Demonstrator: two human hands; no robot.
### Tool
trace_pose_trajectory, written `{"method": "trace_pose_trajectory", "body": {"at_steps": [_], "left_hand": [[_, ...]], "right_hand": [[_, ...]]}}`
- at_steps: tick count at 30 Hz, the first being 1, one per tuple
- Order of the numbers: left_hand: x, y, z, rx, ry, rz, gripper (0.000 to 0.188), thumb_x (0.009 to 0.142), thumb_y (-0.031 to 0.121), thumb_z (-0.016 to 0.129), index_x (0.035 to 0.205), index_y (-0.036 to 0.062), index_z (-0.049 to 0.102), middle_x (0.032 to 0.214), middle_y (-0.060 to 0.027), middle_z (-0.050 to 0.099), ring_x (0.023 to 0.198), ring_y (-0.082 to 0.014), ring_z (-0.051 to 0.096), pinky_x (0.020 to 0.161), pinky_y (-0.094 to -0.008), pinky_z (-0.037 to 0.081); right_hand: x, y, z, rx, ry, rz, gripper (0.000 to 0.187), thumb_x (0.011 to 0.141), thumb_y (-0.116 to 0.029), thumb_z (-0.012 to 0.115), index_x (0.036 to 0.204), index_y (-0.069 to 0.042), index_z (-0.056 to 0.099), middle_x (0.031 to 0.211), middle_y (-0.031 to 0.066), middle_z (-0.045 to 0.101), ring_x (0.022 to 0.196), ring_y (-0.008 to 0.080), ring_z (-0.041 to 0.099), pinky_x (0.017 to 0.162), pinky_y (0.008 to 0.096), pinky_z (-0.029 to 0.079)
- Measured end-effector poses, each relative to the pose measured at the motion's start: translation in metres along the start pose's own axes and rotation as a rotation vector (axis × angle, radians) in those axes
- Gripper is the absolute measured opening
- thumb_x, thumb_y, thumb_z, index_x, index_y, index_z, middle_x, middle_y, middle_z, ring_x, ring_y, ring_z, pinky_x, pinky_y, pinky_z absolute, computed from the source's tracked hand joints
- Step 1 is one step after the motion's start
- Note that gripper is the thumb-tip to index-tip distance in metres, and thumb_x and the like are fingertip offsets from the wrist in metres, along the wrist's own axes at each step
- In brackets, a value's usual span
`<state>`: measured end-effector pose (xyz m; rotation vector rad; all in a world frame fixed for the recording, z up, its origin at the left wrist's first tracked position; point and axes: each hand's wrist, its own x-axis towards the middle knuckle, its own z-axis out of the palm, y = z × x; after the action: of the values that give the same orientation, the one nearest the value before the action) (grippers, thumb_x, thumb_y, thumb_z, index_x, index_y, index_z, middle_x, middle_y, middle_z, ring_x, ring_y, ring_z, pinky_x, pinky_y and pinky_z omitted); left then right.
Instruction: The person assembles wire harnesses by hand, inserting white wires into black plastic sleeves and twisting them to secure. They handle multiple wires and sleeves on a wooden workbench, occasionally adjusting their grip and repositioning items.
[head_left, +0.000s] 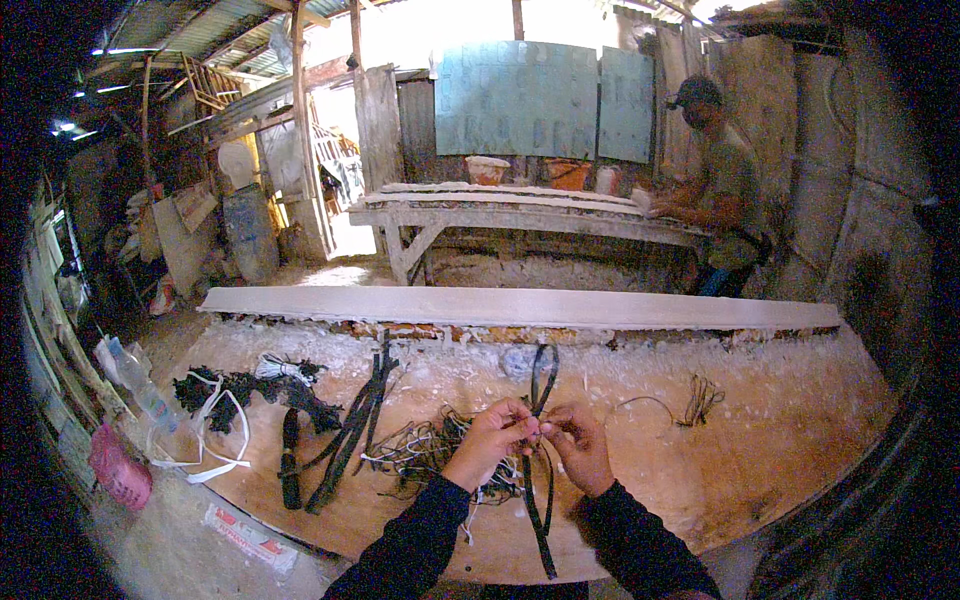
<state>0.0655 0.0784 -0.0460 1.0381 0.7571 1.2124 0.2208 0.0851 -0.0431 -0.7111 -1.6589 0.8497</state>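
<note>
Over the front middle of the wooden table, my left hand (497, 437) and my right hand (580, 447) meet, both with fingers closed in a pinch. Between them is a black strap (530, 500), which makes a loop above my fingers and hangs in two tails below. The exact spot being pinched is hidden by the fingertips. Just left of my left hand lies a tangle of dark and white cords (415, 450), partly under my wrist. Further left are several black strips (365, 425) and a dark elongated tool (290, 460).
A long white bar (520, 305) runs along the table's (640, 510) far edge. Black fringed material (260, 392) and white straps (213, 420) lie left, near a plastic bottle (138, 380) and pink bag (120, 468). A cord bundle (703, 402) sits right. Beyond, a person (735, 180) works at another bench (540, 203).
</note>
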Motion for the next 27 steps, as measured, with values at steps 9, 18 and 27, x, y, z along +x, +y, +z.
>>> {"method": "trace_pose_trajectory", "body": {"at_steps": [9, 18, 27], "left_hand": [[0.001, -0.001, -0.005, 0.004, -0.029, -0.013, 0.011, 0.081, 0.013, 0.059, 0.083, 0.0083, 0.05, 0.078, 0.0, 0.055, 0.071, -0.0092, 0.053, 0.057, -0.0226, 0.045], [0.0, -0.002, -0.003, -0.067, -0.017, -0.028, 0.014, 0.08, 0.014, 0.06, 0.083, 0.0092, 0.048, 0.077, 0.0004, 0.055, 0.071, -0.0091, 0.054, 0.057, -0.022, 0.044], [-0.002, 0.005, -0.007, 0.032, 0.01, -0.078, 0.018, 0.078, 0.012, 0.063, 0.088, 0.0106, 0.047, 0.078, -0.0002, 0.056, 0.072, -0.0088, 0.054, 0.055, -0.02, 0.039]], "right_hand": [[-0.008, -0.007, 0.003, -0.425, 0.08, -0.296, 0.022, 0.061, 0.004, 0.064, 0.08, -0.007, 0.06, 0.093, 0.0108, 0.054, 0.074, 0.0223, 0.051, 0.062, 0.0296, 0.042], [-0.008, -0.006, -0.001, -0.494, -0.095, -0.365, 0.024, 0.08, -0.011, 0.053, 0.1, 0.001, 0.053, 0.09, 0.0089, 0.057, 0.071, 0.0152, 0.057, 0.06, 0.0263, 0.046], [-0.002, -0.003, -0.003, -0.277, -0.213, -0.315, 0.02, 0.08, -0.004, 0.046, 0.098, 0.001, 0.054, 0.095, 0.0117, 0.057, 0.092, 0.0223, 0.055, 0.08, 0.0318, 0.043]]}}
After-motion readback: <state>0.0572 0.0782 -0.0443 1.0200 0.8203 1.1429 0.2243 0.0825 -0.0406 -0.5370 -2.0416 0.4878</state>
